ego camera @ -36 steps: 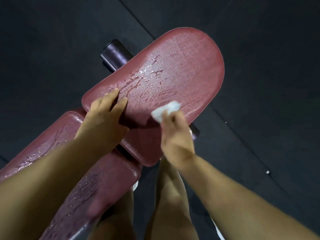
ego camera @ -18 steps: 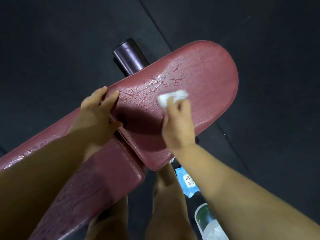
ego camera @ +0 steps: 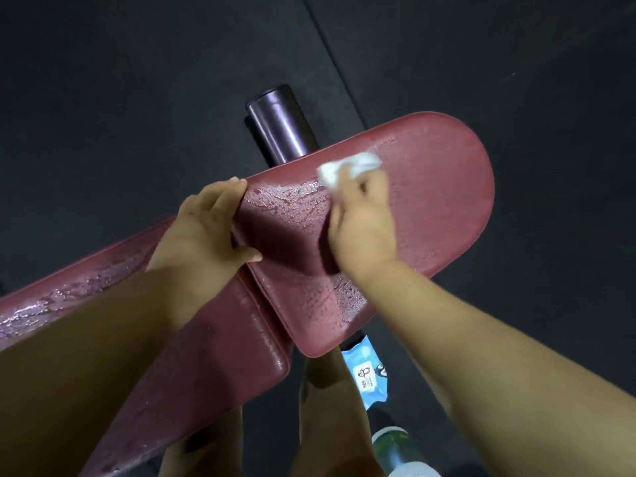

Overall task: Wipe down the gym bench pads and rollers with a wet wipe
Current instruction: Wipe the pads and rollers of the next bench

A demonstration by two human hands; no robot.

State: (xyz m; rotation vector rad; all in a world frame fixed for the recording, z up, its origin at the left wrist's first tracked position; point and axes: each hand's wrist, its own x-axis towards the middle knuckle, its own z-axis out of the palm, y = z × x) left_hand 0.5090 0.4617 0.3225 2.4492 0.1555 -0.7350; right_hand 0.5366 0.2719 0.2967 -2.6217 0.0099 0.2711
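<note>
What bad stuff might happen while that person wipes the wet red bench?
The pad looks wet and slick, so the left hand gripping its edge might slip. The bottle and wipes pack lie on the floor by the person's legs; a step back might kick or trip on them. The wipe in the right hand is bunched small, so spots may get missed.

wet wipe (ego camera: 347, 166) blurred, roller (ego camera: 278, 132) half hidden behind pad (ego camera: 440, 208)

Wet wipe (ego camera: 349, 166) farther up seat pad (ego camera: 440, 201).
</note>
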